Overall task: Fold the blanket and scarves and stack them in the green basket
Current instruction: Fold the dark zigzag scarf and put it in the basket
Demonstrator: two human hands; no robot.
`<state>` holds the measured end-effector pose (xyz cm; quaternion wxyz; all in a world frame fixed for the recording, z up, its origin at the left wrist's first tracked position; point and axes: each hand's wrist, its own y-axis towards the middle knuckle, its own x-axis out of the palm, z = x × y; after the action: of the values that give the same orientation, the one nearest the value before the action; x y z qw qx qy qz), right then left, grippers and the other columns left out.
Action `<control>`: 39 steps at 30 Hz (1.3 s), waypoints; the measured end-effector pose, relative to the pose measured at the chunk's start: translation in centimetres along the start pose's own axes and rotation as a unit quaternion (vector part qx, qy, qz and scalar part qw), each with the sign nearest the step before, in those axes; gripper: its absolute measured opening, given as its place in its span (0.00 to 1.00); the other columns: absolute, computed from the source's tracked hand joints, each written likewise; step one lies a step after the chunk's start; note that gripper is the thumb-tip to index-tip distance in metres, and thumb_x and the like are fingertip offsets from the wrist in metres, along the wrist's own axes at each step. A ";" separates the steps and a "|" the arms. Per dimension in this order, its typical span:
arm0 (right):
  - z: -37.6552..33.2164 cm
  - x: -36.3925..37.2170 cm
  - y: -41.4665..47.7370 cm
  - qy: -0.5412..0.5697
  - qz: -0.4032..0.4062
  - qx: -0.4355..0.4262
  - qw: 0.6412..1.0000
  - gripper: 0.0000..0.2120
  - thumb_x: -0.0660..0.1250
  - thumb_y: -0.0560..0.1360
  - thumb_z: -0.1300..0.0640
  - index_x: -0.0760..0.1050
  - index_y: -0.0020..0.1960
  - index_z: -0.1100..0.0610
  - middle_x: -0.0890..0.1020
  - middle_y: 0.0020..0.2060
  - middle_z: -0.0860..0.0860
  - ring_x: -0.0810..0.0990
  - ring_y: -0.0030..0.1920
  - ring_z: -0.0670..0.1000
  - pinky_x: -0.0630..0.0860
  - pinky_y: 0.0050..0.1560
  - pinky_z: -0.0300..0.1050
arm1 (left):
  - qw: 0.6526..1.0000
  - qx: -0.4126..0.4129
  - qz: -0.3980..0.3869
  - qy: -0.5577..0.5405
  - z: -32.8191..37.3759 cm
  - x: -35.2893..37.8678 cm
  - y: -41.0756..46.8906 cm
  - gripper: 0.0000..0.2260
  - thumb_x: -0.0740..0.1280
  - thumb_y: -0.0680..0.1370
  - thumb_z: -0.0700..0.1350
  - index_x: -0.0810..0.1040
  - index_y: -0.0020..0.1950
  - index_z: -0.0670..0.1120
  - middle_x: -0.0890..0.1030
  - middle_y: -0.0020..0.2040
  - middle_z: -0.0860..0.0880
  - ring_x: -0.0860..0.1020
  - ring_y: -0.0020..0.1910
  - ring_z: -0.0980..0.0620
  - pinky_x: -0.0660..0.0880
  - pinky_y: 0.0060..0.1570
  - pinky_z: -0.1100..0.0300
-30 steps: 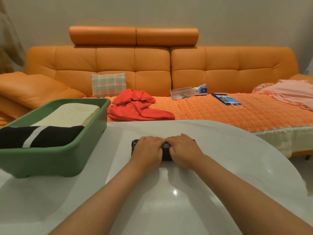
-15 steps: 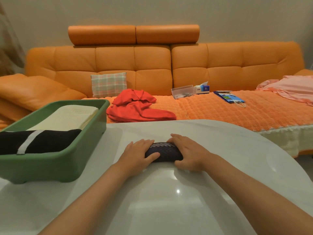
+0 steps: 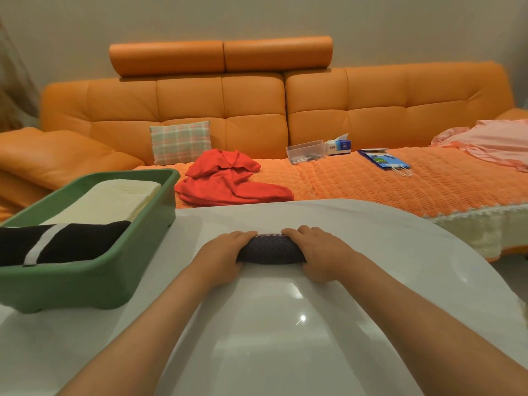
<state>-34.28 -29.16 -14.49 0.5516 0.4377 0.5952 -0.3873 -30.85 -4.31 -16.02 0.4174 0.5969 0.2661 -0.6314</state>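
Observation:
A dark patterned scarf (image 3: 270,250), folded into a small thick bundle, lies on the white table (image 3: 371,267) in front of me. My left hand (image 3: 221,257) grips its left end and my right hand (image 3: 320,252) grips its right end, fingers curled over the top. The green basket (image 3: 94,270) stands on the table to the left. Inside it lie a folded cream blanket (image 3: 114,200) at the back and a folded black scarf with a white stripe (image 3: 57,242) at the front.
Behind the table runs an orange sofa (image 3: 314,110) with a red garment (image 3: 228,181), a plaid cushion (image 3: 181,141), a clear plastic box (image 3: 305,151), a tissue pack (image 3: 340,144), a blue packet (image 3: 383,160) and pink cloth (image 3: 491,141).
My hands have slid apart from the middle of the scarf bundle to its two ends, leaving its patterned top showing. The bundle has stayed on the table.

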 end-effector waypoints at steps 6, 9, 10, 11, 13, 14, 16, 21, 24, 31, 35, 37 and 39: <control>-0.7 0.2 -0.2 0.048 0.014 -0.004 0.999 0.31 0.62 0.75 0.61 0.58 0.75 0.46 0.71 0.60 0.50 0.69 0.58 0.53 0.73 0.58 0.51 | 0.995 0.036 0.055 0.071 0.1 -1.0 -0.6 0.26 0.67 0.71 0.40 0.73 0.69 0.50 0.81 0.54 0.48 0.79 0.48 0.42 0.72 0.45 0.51; -2.2 -0.2 0.1 0.104 0.068 -0.006 0.992 0.32 0.63 0.75 0.60 0.59 0.76 0.46 0.72 0.61 0.49 0.70 0.59 0.51 0.72 0.60 0.49 | 0.990 0.023 0.117 0.080 -0.3 -3.9 -1.5 0.26 0.65 0.73 0.35 0.72 0.71 0.49 0.79 0.59 0.48 0.77 0.54 0.44 0.74 0.49 0.50; -3.0 -0.6 0.3 0.116 0.094 -0.010 0.989 0.32 0.64 0.75 0.60 0.59 0.76 0.46 0.73 0.61 0.48 0.70 0.59 0.51 0.72 0.59 0.48 | 0.987 0.021 0.137 0.085 -0.6 -5.2 -1.8 0.27 0.65 0.73 0.34 0.71 0.71 0.49 0.78 0.60 0.49 0.76 0.56 0.44 0.74 0.51 0.49; -4.0 -0.9 0.6 0.125 0.121 -0.018 0.985 0.32 0.64 0.75 0.60 0.59 0.76 0.46 0.73 0.61 0.48 0.70 0.59 0.51 0.73 0.58 0.48 | 0.983 0.021 0.153 0.095 -1.0 -6.7 -2.1 0.28 0.65 0.73 0.33 0.71 0.72 0.49 0.78 0.61 0.49 0.76 0.56 0.44 0.74 0.52 0.49; -6.3 -2.0 1.4 0.134 0.170 -0.034 0.976 0.33 0.65 0.75 0.61 0.59 0.77 0.48 0.73 0.62 0.49 0.71 0.59 0.52 0.75 0.58 0.50 | 0.977 0.021 0.174 0.123 -2.4 -9.8 -2.8 0.30 0.65 0.72 0.32 0.69 0.73 0.49 0.77 0.62 0.49 0.75 0.58 0.44 0.74 0.54 0.49; -7.7 -2.7 1.9 0.135 0.192 -0.043 0.971 0.33 0.66 0.75 0.61 0.60 0.77 0.49 0.73 0.63 0.50 0.71 0.60 0.52 0.75 0.58 0.51 | 0.975 0.016 0.179 0.133 -3.3 -11.3 -3.3 0.31 0.66 0.72 0.32 0.68 0.74 0.49 0.77 0.63 0.49 0.75 0.59 0.44 0.74 0.55 0.49; -10.7 -4.3 3.3 0.129 0.226 -0.064 0.963 0.34 0.67 0.74 0.63 0.60 0.78 0.51 0.73 0.63 0.52 0.71 0.61 0.54 0.76 0.58 0.53 | 0.974 0.001 0.181 0.140 -5.6 -14.3 -4.6 0.31 0.67 0.72 0.32 0.69 0.74 0.50 0.76 0.64 0.49 0.74 0.60 0.45 0.73 0.56 0.49; -19.1 -8.4 9.2 0.087 0.254 -0.127 0.955 0.33 0.65 0.75 0.65 0.60 0.77 0.51 0.73 0.63 0.53 0.69 0.60 0.57 0.73 0.58 0.54 | 0.978 -0.057 0.170 0.110 -13.7 -19.7 -8.8 0.30 0.66 0.71 0.32 0.69 0.69 0.54 0.74 0.61 0.52 0.73 0.59 0.47 0.74 0.54 0.50; -24.0 -8.9 12.7 0.045 0.233 -0.153 0.959 0.35 0.65 0.73 0.66 0.59 0.77 0.52 0.71 0.63 0.54 0.69 0.61 0.58 0.74 0.55 0.54 | 0.978 -0.115 0.146 0.098 -18.0 -20.7 -11.1 0.30 0.66 0.72 0.33 0.67 0.71 0.53 0.74 0.64 0.49 0.73 0.62 0.45 0.73 0.57 0.50; -30.6 -6.5 18.7 0.020 0.151 -0.164 0.975 0.31 0.63 0.75 0.67 0.61 0.75 0.50 0.70 0.63 0.54 0.67 0.63 0.58 0.73 0.57 0.57 | 0.980 -0.183 0.071 -0.012 -26.2 -19.4 -13.3 0.29 0.68 0.69 0.37 0.71 0.64 0.62 0.79 0.61 0.53 0.77 0.60 0.49 0.73 0.59 0.53; -30.9 -5.0 20.3 0.040 0.119 -0.166 0.978 0.26 0.66 0.77 0.58 0.63 0.72 0.48 0.72 0.60 0.53 0.70 0.60 0.57 0.72 0.59 0.55 | 0.972 -0.229 0.016 -0.057 -28.0 -19.3 -13.1 0.28 0.61 0.71 0.31 0.73 0.66 0.57 0.76 0.56 0.55 0.73 0.51 0.56 0.67 0.43 0.74; -30.7 -4.7 20.5 0.047 0.113 -0.159 0.980 0.25 0.69 0.76 0.55 0.64 0.70 0.47 0.72 0.58 0.53 0.71 0.58 0.57 0.72 0.59 0.54 | 0.969 -0.229 0.008 -0.090 -28.3 -19.4 -12.7 0.28 0.58 0.72 0.30 0.72 0.66 0.54 0.77 0.58 0.54 0.73 0.49 0.55 0.65 0.35 0.76; -30.7 -4.7 20.5 0.058 0.098 -0.144 0.983 0.25 0.70 0.75 0.52 0.64 0.69 0.48 0.73 0.58 0.54 0.71 0.58 0.58 0.72 0.59 0.54 | 0.967 -0.236 0.011 -0.094 -28.3 -19.2 -12.6 0.29 0.59 0.72 0.31 0.71 0.68 0.57 0.76 0.58 0.54 0.74 0.51 0.54 0.67 0.40 0.72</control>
<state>-24.56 5.89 -6.55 0.6088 0.4316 0.6296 -0.2159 -27.58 29.76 -3.42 0.5766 0.4227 0.3600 -0.5994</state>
